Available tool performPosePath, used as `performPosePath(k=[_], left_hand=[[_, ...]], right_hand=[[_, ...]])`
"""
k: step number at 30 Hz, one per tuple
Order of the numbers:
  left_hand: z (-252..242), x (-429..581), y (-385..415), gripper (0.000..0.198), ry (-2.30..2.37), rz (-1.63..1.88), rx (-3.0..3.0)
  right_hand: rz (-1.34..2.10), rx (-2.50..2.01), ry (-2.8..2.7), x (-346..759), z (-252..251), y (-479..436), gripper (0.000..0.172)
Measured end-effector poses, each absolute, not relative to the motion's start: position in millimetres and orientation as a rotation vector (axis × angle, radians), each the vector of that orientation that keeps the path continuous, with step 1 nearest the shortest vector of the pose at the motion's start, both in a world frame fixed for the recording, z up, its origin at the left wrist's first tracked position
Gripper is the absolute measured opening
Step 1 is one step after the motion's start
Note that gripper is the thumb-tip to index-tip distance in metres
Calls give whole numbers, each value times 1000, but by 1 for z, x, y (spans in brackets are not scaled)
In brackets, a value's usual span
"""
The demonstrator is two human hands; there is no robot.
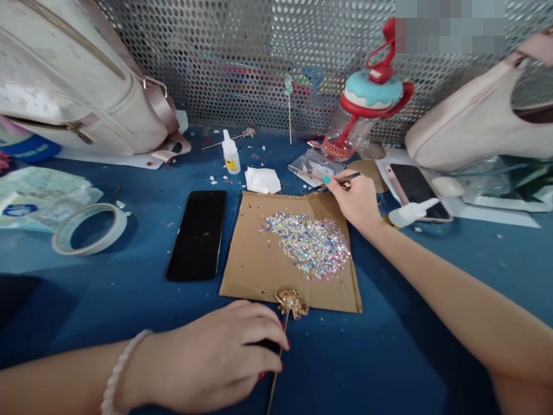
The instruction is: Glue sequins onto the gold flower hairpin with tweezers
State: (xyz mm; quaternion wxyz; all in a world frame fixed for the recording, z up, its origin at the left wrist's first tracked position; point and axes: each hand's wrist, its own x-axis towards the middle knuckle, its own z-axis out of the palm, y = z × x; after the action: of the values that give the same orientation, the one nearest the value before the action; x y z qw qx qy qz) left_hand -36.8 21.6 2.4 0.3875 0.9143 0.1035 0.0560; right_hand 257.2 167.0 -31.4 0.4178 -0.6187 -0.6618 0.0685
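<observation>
My left hand (pixel 216 357) is closed near the table's front edge, pinching a thin stick topped with a gold ornament (pixel 292 302). The ornament lies over the near edge of a brown cardboard sheet (pixel 254 259). A pile of iridescent sequins (pixel 311 243) covers the cardboard's right half. My right hand (pixel 355 199) reaches past the cardboard's far right corner, its fingers pinched on a thin dark tool (pixel 345 180). Just beyond that hand lies a small clear bag (pixel 313 167).
A black phone (pixel 197 233) lies left of the cardboard, a tape roll (pixel 88 229) further left. A glue bottle (pixel 230 153), folded tissue (pixel 262 180), red-lidded drink bottle (pixel 363 115), second phone (pixel 417 190) and two pale bags (pixel 78 80) line the perforated back wall.
</observation>
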Motion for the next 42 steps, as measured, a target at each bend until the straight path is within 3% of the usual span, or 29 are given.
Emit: performPosePath(k=[26,34,42], left_hand=[[3,-37,22,30,260,139,2340],[3,-37,23,28,259,125,2322],[1,-37,24,28,256,98,2305]], right_hand=[[134,-1330,-1712,251,-24,132,10],[492,-791,-2020,233,-4,46,9],[670,-736,-2137,223,-6,23,15]])
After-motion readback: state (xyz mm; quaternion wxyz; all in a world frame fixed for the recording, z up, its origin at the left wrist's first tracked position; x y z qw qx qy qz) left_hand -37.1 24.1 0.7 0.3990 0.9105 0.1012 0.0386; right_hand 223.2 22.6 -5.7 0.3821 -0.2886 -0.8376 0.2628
